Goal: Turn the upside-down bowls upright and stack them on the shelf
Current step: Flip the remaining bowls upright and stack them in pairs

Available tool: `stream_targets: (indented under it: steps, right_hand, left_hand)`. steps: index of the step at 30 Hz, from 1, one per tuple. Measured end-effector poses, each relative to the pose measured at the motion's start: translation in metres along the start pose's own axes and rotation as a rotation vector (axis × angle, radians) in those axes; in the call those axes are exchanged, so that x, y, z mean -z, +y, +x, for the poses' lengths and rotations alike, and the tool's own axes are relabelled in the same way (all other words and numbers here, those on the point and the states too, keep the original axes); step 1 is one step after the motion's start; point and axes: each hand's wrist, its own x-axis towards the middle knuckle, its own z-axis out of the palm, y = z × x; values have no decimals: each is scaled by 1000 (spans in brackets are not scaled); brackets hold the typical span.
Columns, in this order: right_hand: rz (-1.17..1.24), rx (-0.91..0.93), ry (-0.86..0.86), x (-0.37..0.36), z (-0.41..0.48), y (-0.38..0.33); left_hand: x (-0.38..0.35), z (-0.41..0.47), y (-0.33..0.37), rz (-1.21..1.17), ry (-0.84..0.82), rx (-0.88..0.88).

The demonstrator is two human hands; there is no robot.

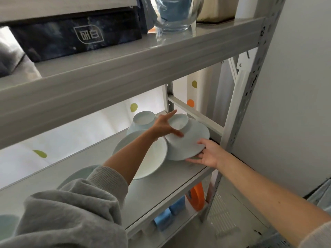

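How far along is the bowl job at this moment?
Done: one upright bowl sits on the shelf. In hand: the right hand grips the rim of a tilted upside-down bowl, and the left hand presses its base. Left: the rear bowl is base-up, and stacking is not yet done.

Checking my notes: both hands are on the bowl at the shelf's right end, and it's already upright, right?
No: the head view shows that bowl upside down, foot ring up. The left hand and right hand are both on it, at the right end of the shelf.
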Motion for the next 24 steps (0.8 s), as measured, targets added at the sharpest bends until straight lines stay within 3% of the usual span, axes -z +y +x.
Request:
stream_targets:
  steps: [11, 24]
  right_hand:
    - [-70, 68, -44, -9, -2, 6]
    - [-288, 231, -74, -24, -24, -34]
  left_hand:
    - [19, -11, 4, 14, -34, 23]
    - [22, -13, -5, -383, -63, 18]
